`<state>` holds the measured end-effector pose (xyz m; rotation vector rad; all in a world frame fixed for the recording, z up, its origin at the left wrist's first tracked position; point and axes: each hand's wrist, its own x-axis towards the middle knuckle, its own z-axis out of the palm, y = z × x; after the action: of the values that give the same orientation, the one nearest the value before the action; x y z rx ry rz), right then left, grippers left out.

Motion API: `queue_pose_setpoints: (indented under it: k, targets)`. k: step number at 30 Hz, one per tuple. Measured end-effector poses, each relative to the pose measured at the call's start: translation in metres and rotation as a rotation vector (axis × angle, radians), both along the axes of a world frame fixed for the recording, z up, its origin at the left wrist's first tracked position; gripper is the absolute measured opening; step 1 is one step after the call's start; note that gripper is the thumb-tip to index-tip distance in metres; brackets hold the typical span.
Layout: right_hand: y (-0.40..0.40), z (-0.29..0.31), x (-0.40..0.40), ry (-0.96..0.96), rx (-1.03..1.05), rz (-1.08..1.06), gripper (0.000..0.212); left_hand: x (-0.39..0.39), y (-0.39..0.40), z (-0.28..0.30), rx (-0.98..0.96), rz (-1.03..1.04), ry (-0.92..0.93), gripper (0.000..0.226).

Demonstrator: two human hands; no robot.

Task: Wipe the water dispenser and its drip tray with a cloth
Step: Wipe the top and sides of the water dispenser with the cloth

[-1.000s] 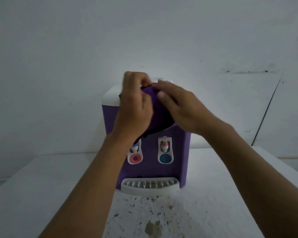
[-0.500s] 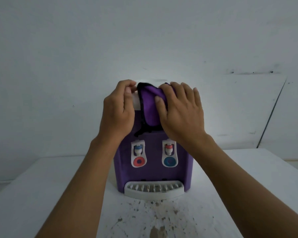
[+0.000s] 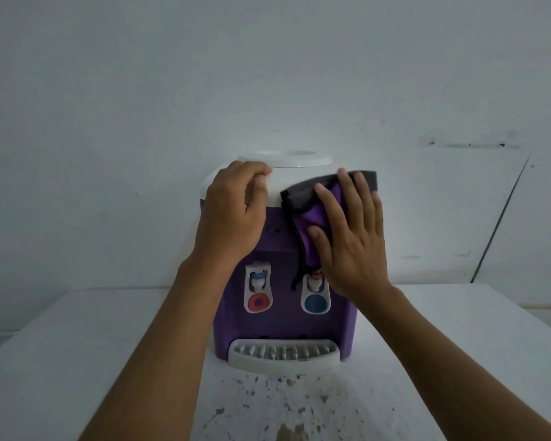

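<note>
Head view, right hand [image 3: 352, 237]: flat, fingers spread, pressing a purple-and-grey cloth [image 3: 312, 206] against the dispenser's upper right front.
Left hand [image 3: 233, 211]: fingers curled over the white top's left edge.
Water dispenser [image 3: 283, 326]: upright on the white table [image 3: 61, 361].
Drip tray [image 3: 283, 356]: at its base.
</note>
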<state>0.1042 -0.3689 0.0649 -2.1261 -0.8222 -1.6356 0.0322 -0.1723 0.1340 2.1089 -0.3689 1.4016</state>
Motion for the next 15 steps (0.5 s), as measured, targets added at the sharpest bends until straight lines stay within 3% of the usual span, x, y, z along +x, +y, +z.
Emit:
queue_pose_setpoints:
  k: [3, 7, 10, 15]
  targets:
    - [-0.002, -0.013, 0.0, 0.174, 0.271, 0.124, 0.06, -0.002, -0.001, 0.0, 0.036, 0.024, 0.021, 0.027]
    - [0.006, 0.023, 0.002, 0.485, 0.692, 0.251, 0.066, -0.004, -0.001, 0.002, 0.054, 0.037, 0.034, 0.026]
    - [0.01, 0.032, 0.001, 0.388, 0.625, 0.172, 0.066, -0.005, -0.001, 0.003, 0.053, 0.033, 0.037, 0.025]
    - [0.0, -0.026, 0.007, 0.253, 0.427, 0.249, 0.061, -0.003, 0.001, 0.003, 0.061, 0.031, 0.046, 0.025]
